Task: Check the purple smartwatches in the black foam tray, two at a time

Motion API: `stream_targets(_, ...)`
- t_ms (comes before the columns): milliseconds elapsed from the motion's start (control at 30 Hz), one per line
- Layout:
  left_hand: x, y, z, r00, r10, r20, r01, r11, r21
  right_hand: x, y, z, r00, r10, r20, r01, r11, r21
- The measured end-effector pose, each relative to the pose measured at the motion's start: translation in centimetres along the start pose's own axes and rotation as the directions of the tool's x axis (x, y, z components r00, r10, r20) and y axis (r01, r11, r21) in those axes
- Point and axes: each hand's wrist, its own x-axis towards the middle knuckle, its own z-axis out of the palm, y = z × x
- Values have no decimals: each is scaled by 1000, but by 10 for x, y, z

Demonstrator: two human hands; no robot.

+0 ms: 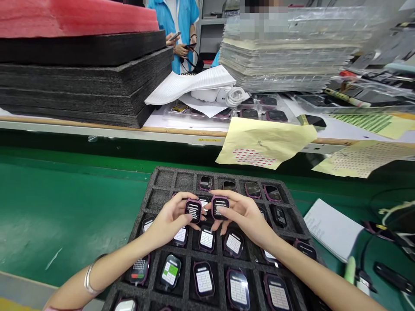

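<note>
My left hand (178,212) grips a purple-framed smartwatch (193,210) by its edges, the thumb at the lower part of its lit screen. A second smartwatch (220,207) is held in my right hand (240,211), whose thumb lies over the screen. Both screens show a dark menu with white lines of text. The two watches are side by side above a black foam tray (186,180). Several more watches lie in its compartments, many with white grids on their screens; one watch (170,271) shows green and white blocks. My hands hide part of the middle rows.
Black foam trays (65,86) are stacked on the shelf at left, clear plastic trays (285,52) at right. Yellow sheets (266,140) hang over the shelf edge. A white notepad (332,229) and cables lie right on the green table (65,207). A person in blue (186,21) stands behind.
</note>
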Motion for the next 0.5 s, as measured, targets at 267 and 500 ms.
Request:
stream_targets(267,-1,2,1,1000,18,18,-17,998,-62,1,-1,0,1000,-16,21,15,999,47)
stream_targets(500,-5,12,-4,1000,24,6,-23,996,-82,17,0,-1,997,-9,77,26,974,-223)
